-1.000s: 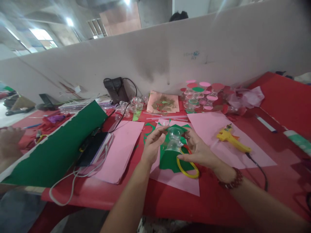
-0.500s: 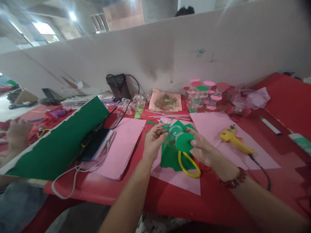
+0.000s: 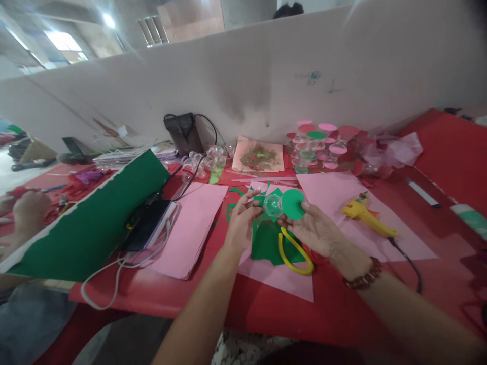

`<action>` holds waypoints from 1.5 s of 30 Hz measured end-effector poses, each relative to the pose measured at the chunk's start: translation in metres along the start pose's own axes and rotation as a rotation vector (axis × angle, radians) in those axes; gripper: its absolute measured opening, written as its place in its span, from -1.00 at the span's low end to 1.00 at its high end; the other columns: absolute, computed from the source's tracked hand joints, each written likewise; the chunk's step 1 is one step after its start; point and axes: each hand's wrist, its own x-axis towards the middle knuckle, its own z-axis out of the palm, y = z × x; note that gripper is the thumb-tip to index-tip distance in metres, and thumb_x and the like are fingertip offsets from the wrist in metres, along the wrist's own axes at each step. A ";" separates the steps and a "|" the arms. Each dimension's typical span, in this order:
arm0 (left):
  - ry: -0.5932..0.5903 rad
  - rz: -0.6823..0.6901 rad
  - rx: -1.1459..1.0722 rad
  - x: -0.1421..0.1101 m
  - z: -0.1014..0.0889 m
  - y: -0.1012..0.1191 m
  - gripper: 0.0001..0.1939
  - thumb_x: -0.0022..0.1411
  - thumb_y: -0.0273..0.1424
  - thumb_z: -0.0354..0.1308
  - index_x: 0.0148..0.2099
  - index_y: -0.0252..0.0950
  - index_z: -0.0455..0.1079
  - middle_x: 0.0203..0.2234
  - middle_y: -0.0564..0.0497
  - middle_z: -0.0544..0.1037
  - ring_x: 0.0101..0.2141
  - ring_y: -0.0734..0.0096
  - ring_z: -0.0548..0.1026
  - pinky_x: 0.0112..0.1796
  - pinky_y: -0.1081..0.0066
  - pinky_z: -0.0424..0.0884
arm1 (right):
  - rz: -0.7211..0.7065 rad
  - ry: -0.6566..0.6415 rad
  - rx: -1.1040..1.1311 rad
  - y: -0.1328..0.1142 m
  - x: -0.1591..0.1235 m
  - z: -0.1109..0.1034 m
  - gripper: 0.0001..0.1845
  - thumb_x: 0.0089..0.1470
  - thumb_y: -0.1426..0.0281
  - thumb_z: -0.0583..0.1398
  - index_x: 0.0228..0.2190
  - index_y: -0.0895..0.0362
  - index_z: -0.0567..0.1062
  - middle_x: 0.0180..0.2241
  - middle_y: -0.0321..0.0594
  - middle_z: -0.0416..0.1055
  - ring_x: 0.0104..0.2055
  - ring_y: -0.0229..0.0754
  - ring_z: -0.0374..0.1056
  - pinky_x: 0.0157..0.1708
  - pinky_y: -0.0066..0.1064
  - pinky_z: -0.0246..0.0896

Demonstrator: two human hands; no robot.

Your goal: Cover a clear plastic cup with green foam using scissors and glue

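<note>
A clear plastic piece (image 3: pixel 272 206), narrow at its waist with round ends, is held between my two hands above the table. A green paper disc (image 3: pixel 292 204) covers its right end. My right hand (image 3: pixel 315 229) grips that end, thumb at the disc's edge and fingers underneath. My left hand (image 3: pixel 242 221) has its fingers curled at the other end, fingertips touching the rim. Below lie cut green sheets (image 3: pixel 266 243) on a pink sheet (image 3: pixel 277 281), with a yellow loop like a scissors handle (image 3: pixel 294 258) on top.
A yellow glue gun (image 3: pixel 367 217) lies on pink paper at the right, near a marker (image 3: pixel 423 192). Disc-topped plastic pieces (image 3: pixel 319 144) stand stacked behind. On the left are pink sheets (image 3: pixel 194 223), a phone (image 3: pixel 148 225), a green board (image 3: pixel 95 223) and another person's hand (image 3: pixel 32 210).
The plastic piece has been turned in my hands, so the green disc has swung up to the right. My right hand's fingers have shifted beneath it.
</note>
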 end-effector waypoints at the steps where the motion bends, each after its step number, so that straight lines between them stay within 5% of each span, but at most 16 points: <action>1: -0.003 -0.028 0.001 0.000 0.001 -0.001 -0.51 -0.10 -0.52 0.24 -0.03 -0.24 0.47 -0.40 0.09 0.50 -0.38 0.49 0.45 -0.24 0.42 0.36 | 0.008 0.002 -0.001 0.000 0.000 0.000 -0.61 0.15 -0.01 0.13 -0.18 -0.01 0.50 -0.19 -0.18 0.58 -0.16 -0.01 0.50 -0.08 0.02 0.43; 8: -0.109 -0.185 0.047 -0.003 0.007 -0.012 -0.68 -0.17 -0.55 0.33 -0.26 -0.31 0.50 -0.34 0.00 0.58 -0.25 0.34 0.51 -0.12 0.34 0.35 | 0.056 0.002 0.055 -0.001 0.002 -0.002 -0.58 0.15 0.02 0.13 -0.13 0.06 0.44 -0.17 -0.09 0.57 -0.10 0.01 0.49 -0.07 -0.02 0.42; 17: -0.274 -0.062 0.000 -0.007 0.010 -0.019 -0.33 -0.18 -0.34 0.52 0.03 -0.24 0.42 -0.04 -0.07 0.51 -0.02 0.21 0.47 0.02 0.28 0.33 | 0.089 0.152 0.298 -0.002 0.000 0.010 -0.72 -0.03 0.20 0.30 -0.25 0.00 0.45 -0.18 -0.25 0.55 -0.09 -0.07 0.45 -0.07 -0.16 0.39; 24: -0.245 -0.039 -0.099 -0.013 0.013 -0.016 -0.24 -0.30 -0.30 0.56 0.00 -0.17 0.36 -0.05 -0.01 0.49 0.08 0.16 0.41 0.05 0.29 0.32 | 0.056 0.235 0.305 0.002 -0.008 0.027 -0.48 -0.18 0.37 0.40 -0.15 -0.06 0.38 -0.19 -0.35 0.48 -0.15 -0.17 0.44 -0.10 -0.31 0.36; 33: -0.113 -0.043 -0.057 -0.011 0.009 -0.005 -0.21 -0.19 -0.45 0.48 0.11 -0.16 0.27 0.03 -0.04 0.46 0.05 0.21 0.44 0.03 0.28 0.36 | 0.006 0.227 0.132 0.013 -0.010 0.031 -0.45 -0.11 0.27 0.40 -0.12 -0.06 0.30 -0.12 -0.29 0.44 -0.05 -0.17 0.39 -0.02 -0.28 0.31; 37: -0.158 -0.088 -0.032 -0.012 0.002 0.006 -0.14 -0.13 -0.38 0.44 0.23 -0.14 0.20 0.06 -0.09 0.44 -0.09 0.23 0.51 -0.06 0.25 0.42 | -0.059 0.196 -0.073 -0.004 -0.009 0.018 -0.74 0.11 0.20 0.22 -0.16 -0.01 0.40 -0.10 -0.24 0.43 -0.10 -0.17 0.38 -0.08 -0.26 0.33; 45: -0.276 -0.179 0.117 -0.013 -0.002 0.014 0.05 -0.14 -0.46 0.41 0.37 0.01 0.04 0.07 -0.06 0.40 -0.13 0.30 0.48 -0.16 0.37 0.41 | -0.032 0.229 -0.354 -0.012 0.002 -0.002 -0.78 -0.07 0.30 0.24 -0.31 0.07 0.54 -0.34 -0.24 0.51 -0.32 -0.17 0.41 -0.31 -0.29 0.40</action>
